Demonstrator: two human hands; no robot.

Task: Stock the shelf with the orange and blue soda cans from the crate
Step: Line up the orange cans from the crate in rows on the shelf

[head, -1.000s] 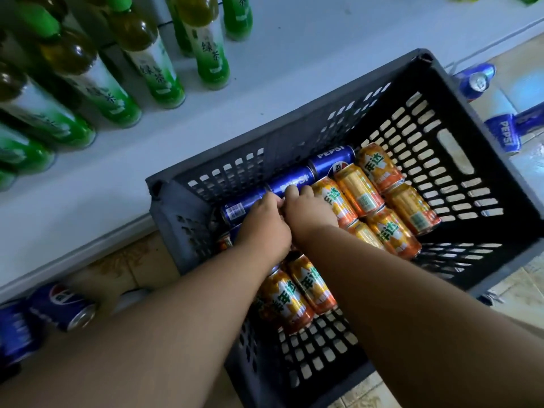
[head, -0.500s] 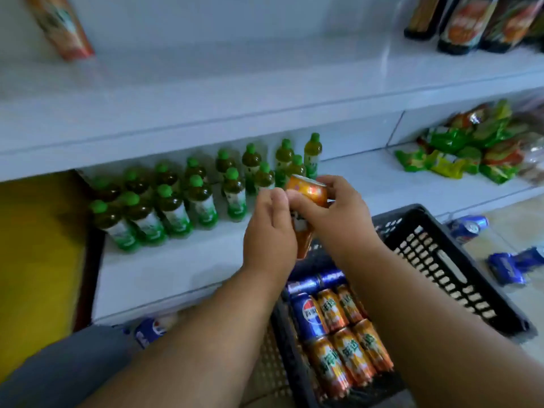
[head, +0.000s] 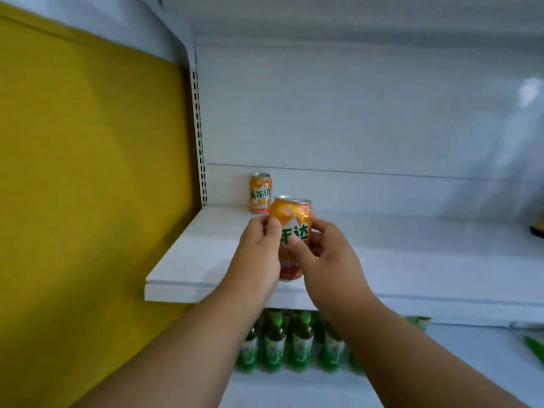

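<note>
An orange soda can (head: 294, 219) is upright in the air in front of the white shelf (head: 188, 260). My left hand (head: 259, 257) grips its left side with the thumb across the label. My right hand (head: 326, 260) grips its right side, thumb on the front. A second orange can (head: 260, 193) stands upright at the shelf's back left corner, apart from the held one. The crate is out of view.
A yellow panel (head: 88, 172) borders the shelf on the left, beside a slotted upright (head: 199, 136). Green-capped tea bottles (head: 300, 340) stand in rows on the lower shelf. A dark object (head: 537, 229) sits at the far right of the shelf.
Both hands lifted the orange can out of the crate and up to the higher shelf. The view rose from the crate to this shelf, where another orange can stands.
</note>
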